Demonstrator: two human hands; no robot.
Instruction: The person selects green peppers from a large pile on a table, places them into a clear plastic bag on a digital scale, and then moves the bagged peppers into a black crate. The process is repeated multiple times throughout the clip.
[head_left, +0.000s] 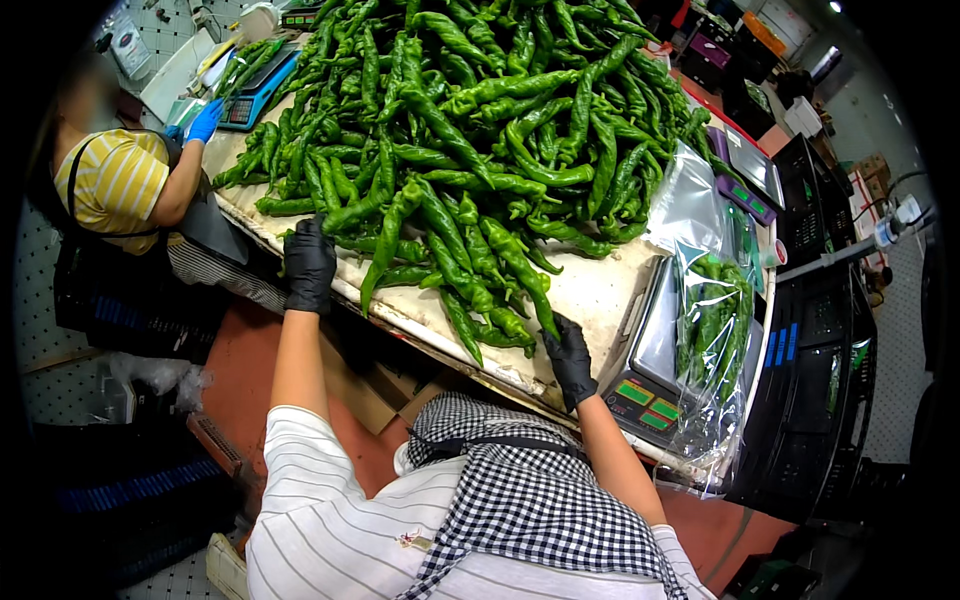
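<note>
A big heap of long, wrinkled green peppers (480, 127) covers most of the pale tabletop (600, 281). At the table's near edge, my left hand (310, 262) in a black glove is closed, with bits of a green pepper (283, 266) showing beside its fingers; most of that pepper is hidden. My right hand (570, 364), also black-gloved, has its fingers around the lower tip of a long green pepper (517, 259). Between the hands lies a smaller bunch of peppers. To the right, a clear plastic bag of peppers (712, 322) rests on a digital scale (645, 397).
Clear flat bags (686, 199) lie beyond the scale, near a purple scale (742, 196). At left, a person in a yellow striped shirt (120, 180) and blue gloves is at a blue scale (255, 94). Black crates (810, 345) stand along the right; a cardboard box (360, 386) sits below the table.
</note>
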